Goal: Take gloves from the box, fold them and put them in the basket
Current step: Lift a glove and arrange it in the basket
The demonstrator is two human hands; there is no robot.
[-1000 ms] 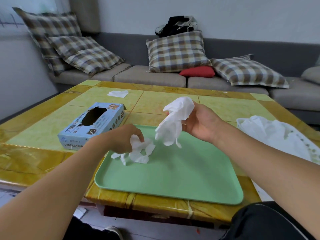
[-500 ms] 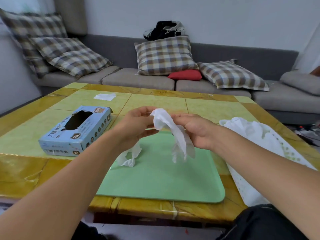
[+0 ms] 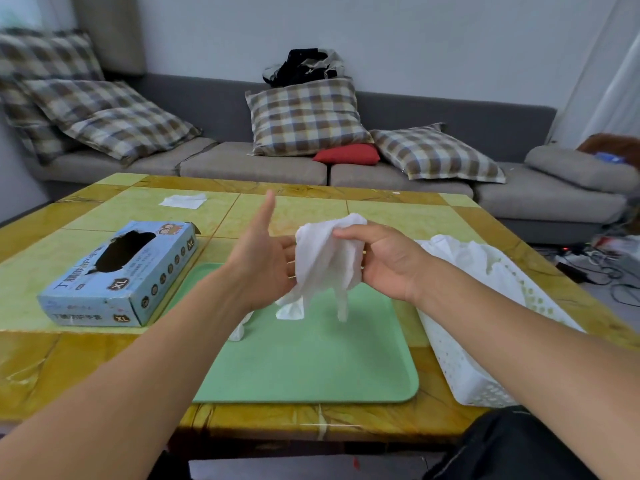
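Tiled table (image 3: 398, 216): box (image 3: 117, 275), tray (image 3: 311, 368), basket (image 3: 464, 368).

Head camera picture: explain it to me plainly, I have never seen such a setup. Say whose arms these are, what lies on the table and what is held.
There is no machine here. A person wears one camera on the head, looking forward and down, so both arms are their own. The right hand pinches a white glove above the green tray. The left hand is open beside it, thumb up, fingers behind the glove. On the yellow table lie a blue glove box at left, a white basket with white material at right, and another glove on the tray.
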